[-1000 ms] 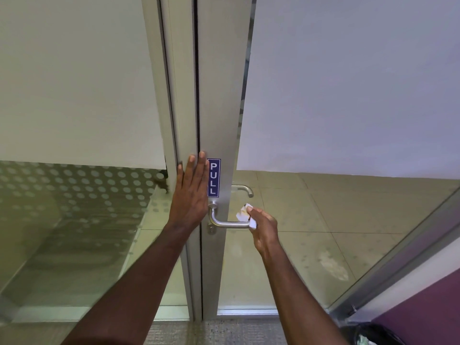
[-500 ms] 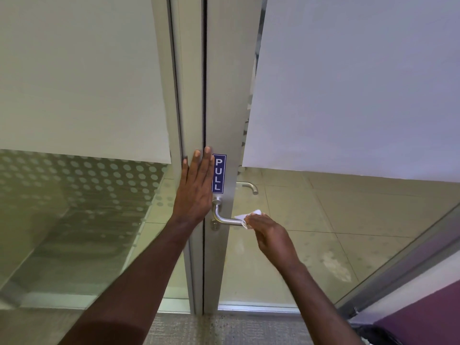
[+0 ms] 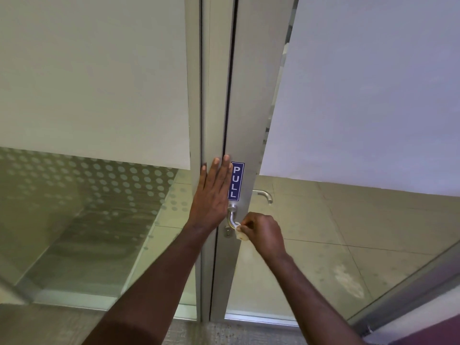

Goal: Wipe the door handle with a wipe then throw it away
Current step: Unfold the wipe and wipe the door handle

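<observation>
Right hand [image 3: 263,232] gripping wipe [image 3: 240,232] against door handle [image 3: 232,217]; left hand [image 3: 213,192] flat, fingers extended.

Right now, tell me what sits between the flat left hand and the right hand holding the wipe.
In the head view, the door handle's base and curved neck lie between the left hand and the right hand gripping the wipe.
</observation>
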Demonstrator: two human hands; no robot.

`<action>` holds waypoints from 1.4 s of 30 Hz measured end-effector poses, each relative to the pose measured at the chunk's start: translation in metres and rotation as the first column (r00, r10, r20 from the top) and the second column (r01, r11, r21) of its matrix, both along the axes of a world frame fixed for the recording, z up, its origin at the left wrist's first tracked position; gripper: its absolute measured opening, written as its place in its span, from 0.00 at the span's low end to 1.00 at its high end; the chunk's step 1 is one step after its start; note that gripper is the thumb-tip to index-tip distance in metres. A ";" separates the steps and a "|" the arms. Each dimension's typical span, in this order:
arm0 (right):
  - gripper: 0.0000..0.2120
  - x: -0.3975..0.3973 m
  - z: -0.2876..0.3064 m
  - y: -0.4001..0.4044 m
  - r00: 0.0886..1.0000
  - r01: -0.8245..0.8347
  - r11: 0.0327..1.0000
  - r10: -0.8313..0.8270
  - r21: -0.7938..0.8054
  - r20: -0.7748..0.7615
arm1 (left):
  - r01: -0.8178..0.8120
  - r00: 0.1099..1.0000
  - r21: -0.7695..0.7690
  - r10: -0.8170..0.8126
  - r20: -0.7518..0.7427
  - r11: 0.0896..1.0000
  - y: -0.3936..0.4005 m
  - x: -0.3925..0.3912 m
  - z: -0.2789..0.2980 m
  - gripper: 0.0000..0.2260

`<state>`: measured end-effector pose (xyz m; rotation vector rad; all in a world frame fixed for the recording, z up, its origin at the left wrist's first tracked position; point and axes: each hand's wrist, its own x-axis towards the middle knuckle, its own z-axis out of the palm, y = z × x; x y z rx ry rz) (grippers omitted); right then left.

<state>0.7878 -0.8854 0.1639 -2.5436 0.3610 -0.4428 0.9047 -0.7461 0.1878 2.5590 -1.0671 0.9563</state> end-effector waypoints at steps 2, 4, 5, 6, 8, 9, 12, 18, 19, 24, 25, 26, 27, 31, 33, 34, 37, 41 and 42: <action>0.05 0.010 -0.004 0.022 0.999 0.031 1.000 -0.030 -0.005 0.031 | -0.021 1.000 0.021 0.021 -0.017 1.000 -0.001 0.001 -0.001 0.36; 0.03 0.020 -0.006 0.038 0.993 0.077 0.997 -0.079 0.024 0.087 | -0.028 0.999 0.038 0.030 -0.038 0.999 -0.002 0.001 -0.001 0.39; 0.04 0.024 -0.006 0.042 0.987 0.114 0.993 -0.117 0.037 0.109 | -0.018 0.999 0.035 0.019 -0.041 0.999 -0.002 0.001 -0.002 0.38; 0.07 0.027 -0.007 0.044 0.979 0.156 0.988 -0.156 0.008 0.127 | 0.000 0.999 0.023 0.000 -0.033 1.000 0.000 0.001 -0.002 0.36; 0.12 0.029 -0.009 0.044 0.965 0.250 0.953 -0.231 -0.169 0.123 | 0.030 0.999 -0.003 -0.030 -0.014 1.000 0.002 0.001 -0.001 0.32; 0.13 0.029 -0.009 0.044 0.961 0.276 0.930 -0.260 -0.242 0.099 | 0.038 0.999 -0.007 -0.038 -0.007 0.999 0.003 0.001 0.000 0.32; 0.17 0.024 -0.015 0.046 0.956 0.272 0.879 -0.294 -0.391 0.005 | 0.032 0.999 0.015 -0.032 -0.002 0.999 0.004 0.001 0.001 0.33; 0.13 0.039 -0.018 0.062 0.953 0.217 0.876 -0.286 -0.431 -0.101 | 0.016 1.000 0.031 -0.016 -0.023 0.999 0.002 0.003 -0.001 0.37; 0.13 0.042 -0.015 0.063 0.948 0.227 0.889 -0.295 -0.399 -0.118 | 0.014 1.000 0.030 -0.013 -0.023 0.999 0.002 0.003 -0.001 0.37; 0.10 0.040 -0.012 0.064 0.942 0.283 0.923 -0.319 -0.260 -0.108 | -0.001 1.000 0.034 0.001 0.000 0.999 0.002 0.002 -0.003 0.40; 0.09 0.037 -0.014 0.063 0.941 0.289 0.921 -0.324 -0.260 -0.101 | -0.007 1.000 0.031 0.007 0.007 1.000 0.002 0.003 -0.004 0.40; 0.08 0.035 -0.016 0.061 0.937 0.296 0.918 -0.332 -0.264 -0.104 | -0.013 1.000 0.029 0.013 0.004 1.000 0.001 0.003 -0.004 0.41; 0.07 0.033 -0.017 0.059 0.932 0.307 0.915 -0.345 -0.261 -0.114 | -0.018 1.000 0.030 0.018 -0.004 0.999 0.001 0.003 -0.004 0.42; 0.13 0.043 -0.011 0.051 0.888 0.421 0.906 -0.422 -0.048 -0.183 | -0.019 1.000 0.040 0.019 -0.009 0.999 0.000 0.003 -0.003 0.45; 0.15 0.052 -0.003 0.043 0.869 0.463 0.879 -0.425 0.113 -0.252 | -0.016 1.000 0.045 0.016 0.000 0.999 0.001 0.004 -0.003 0.48; 0.15 0.056 0.000 0.040 0.869 0.465 0.868 -0.410 0.173 -0.278 | -0.018 1.000 0.048 0.018 0.000 0.999 0.001 0.004 -0.003 0.50; 0.15 0.056 0.001 0.041 0.873 0.464 0.865 -0.409 0.190 -0.268 | -0.029 0.999 0.055 0.030 -0.020 0.998 0.001 0.002 -0.003 0.55; 0.09 0.046 -0.003 0.049 0.891 0.429 0.895 -0.441 -0.119 -0.109 | -0.004 1.000 0.026 0.003 0.011 1.000 0.000 0.001 -0.003 0.44; 0.08 0.046 -0.002 0.048 0.898 0.409 0.898 -0.427 -0.159 -0.102 | 0.003 1.000 0.019 -0.003 0.016 1.000 0.001 0.001 -0.002 0.42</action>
